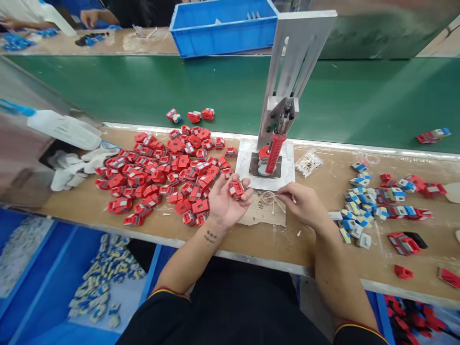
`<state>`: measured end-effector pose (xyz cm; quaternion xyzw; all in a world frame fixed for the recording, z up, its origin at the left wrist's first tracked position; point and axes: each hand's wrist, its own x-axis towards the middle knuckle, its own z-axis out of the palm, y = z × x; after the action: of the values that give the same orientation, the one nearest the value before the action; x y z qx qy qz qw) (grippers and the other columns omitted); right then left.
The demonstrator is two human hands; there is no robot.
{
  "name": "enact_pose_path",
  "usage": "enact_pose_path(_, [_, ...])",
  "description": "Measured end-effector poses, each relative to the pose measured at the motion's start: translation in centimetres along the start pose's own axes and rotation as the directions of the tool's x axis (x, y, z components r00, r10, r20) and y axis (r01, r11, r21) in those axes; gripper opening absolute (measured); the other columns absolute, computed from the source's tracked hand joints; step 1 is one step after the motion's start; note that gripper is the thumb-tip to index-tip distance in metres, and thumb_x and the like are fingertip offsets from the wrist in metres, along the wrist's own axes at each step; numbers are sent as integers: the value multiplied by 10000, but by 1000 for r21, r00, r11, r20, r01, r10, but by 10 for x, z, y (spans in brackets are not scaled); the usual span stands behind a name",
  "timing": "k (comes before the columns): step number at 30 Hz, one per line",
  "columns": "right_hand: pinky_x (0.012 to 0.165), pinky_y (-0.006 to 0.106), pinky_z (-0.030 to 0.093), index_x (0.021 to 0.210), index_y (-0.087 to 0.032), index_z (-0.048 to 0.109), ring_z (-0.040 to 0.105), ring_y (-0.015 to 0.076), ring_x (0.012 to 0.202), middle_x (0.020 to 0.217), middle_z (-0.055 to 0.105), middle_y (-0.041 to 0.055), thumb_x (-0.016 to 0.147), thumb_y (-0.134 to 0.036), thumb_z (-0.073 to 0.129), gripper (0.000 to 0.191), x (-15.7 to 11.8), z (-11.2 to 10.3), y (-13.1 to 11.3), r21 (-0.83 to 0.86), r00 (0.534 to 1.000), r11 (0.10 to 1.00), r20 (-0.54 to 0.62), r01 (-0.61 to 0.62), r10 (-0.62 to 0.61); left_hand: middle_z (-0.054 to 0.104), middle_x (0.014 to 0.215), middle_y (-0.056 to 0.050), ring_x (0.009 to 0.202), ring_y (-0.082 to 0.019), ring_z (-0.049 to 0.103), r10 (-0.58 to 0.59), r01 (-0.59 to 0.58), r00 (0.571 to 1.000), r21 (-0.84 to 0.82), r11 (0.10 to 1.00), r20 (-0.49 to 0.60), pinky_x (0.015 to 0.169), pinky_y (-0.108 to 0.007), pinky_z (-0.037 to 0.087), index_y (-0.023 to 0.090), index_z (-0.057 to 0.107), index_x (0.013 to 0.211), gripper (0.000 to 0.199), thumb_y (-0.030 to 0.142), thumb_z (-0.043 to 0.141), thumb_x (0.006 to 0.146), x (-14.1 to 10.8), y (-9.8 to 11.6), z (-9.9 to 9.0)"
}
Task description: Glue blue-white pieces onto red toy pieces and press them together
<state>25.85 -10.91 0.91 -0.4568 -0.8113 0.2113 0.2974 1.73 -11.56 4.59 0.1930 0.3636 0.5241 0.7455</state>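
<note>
Head view, workbench (247,244). Left hand (230,201): palm up, fingers curled loosely around one red part (236,189), which it held just right of a heap of red parts (161,172). Right hand (302,203): thumb and forefinger pinched together on a thin pale stick (272,195), above a piece of cardboard (266,219). Beyond the hands stood a metal press (287,62) with a red handle (276,152); a bag of cotton swabs (308,164) lay beside its base. Farther right lay a cluster of blue-and-white parts (359,206).
</note>
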Motion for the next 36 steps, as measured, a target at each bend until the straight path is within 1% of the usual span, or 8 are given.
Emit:
enact_pose_path(2, [694,318,537,902,-234,734,724,208,745,837,782,55,1019,-238,643,147,1,2,-2,-2,999,1000,-17,31,-31,540,706,4,481,-102,425,-59,64,998,-191,980,29,497,-246,342,213,527,836,268,387,492,1038,4,-2,9])
enact_pose_path(5, [705,322,540,911,-243,738,719,211,749,831,768,54,1017,-265,659,134,1,5,-4,-4,999,1000,-41,28,-28,503,666,15,452,-100,415,-103,113,993,-241,964,53,489,-230,329,200,571,863,165,243,473,988,6,-1,12])
enact_pose_path(9, [653,320,509,1035,-236,732,661,194,666,799,733,34,993,-341,710,115,-2,4,0,-19,993,998,-105,-58,55,542,740,-7,513,-94,464,-80,96,994,-240,966,78,532,-231,389,185,576,831,117,292,623,844,7,-5,4])
enact_pose_path(15, [654,316,506,879,-243,731,684,195,697,783,743,36,1025,-283,670,163,-1,4,5,-68,999,998,-35,-7,5,543,804,-10,620,-121,509,-56,87,989,-234,968,138,597,-275,460,207,594,855,326,313,778,608,8,-15,-10])
enact_pose_path(20, [684,319,547,909,-244,732,699,200,748,815,762,38,1017,-234,703,112,3,6,-2,-52,992,993,-68,103,-107,578,873,-22,835,-164,628,-12,44,989,-213,976,148,748,-285,541,222,631,899,372,304,867,623,10,-19,-19])
enact_pose_path(24, [722,336,579,943,-257,744,707,208,791,834,779,37,1023,-213,696,102,6,11,-10,12,988,989,-59,145,-144,647,946,-17,892,-146,663,23,6,986,-176,984,165,782,-255,559,242,671,984,443,371,979,692,10,-24,-26])
enact_pose_path(32, [678,325,566,931,-259,743,696,200,766,803,787,20,977,-141,726,127,8,12,-16,60,987,986,-45,156,-154,792,1157,-59,1083,-254,808,256,-295,923,102,950,288,932,-384,648,251,603,1034,557,469,1015,730,12,-33,-35])
enact_pose_path(36, [607,311,507,920,-264,749,664,169,684,794,779,8,940,-158,783,113,5,-5,-16,174,966,980,-253,99,-53,820,1104,-49,1062,-239,833,414,-491,847,191,850,334,889,-333,672,235,623,1027,483,317,1013,755,13,-36,-38])
